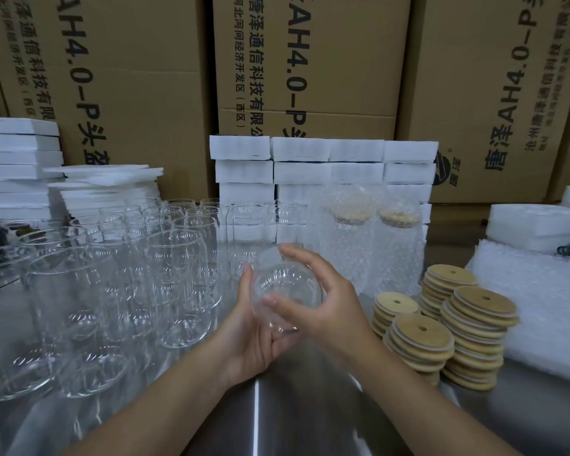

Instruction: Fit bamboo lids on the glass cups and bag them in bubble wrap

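Note:
A clear glass cup [285, 289] is held tilted at the centre, above the steel table [310, 406]. My left hand [254, 337] cradles it from below with curled fingers. My right hand [323, 301] grips it from the right, thumb across the glass and fingers over the top. No lid is on this cup. Several stacks of round bamboo lids [451, 327] with a centre hole stand to the right. Two lidded cups in bubble wrap [372, 238] stand upright behind my hands.
Many bare glass cups [119, 278] crowd the left half of the table. White foam blocks [323, 166] are stacked at the back, foam sheets [23, 166] at the far left. A pile of bubble wrap bags [540, 307] lies at the right. Cardboard boxes [310, 60] wall the back.

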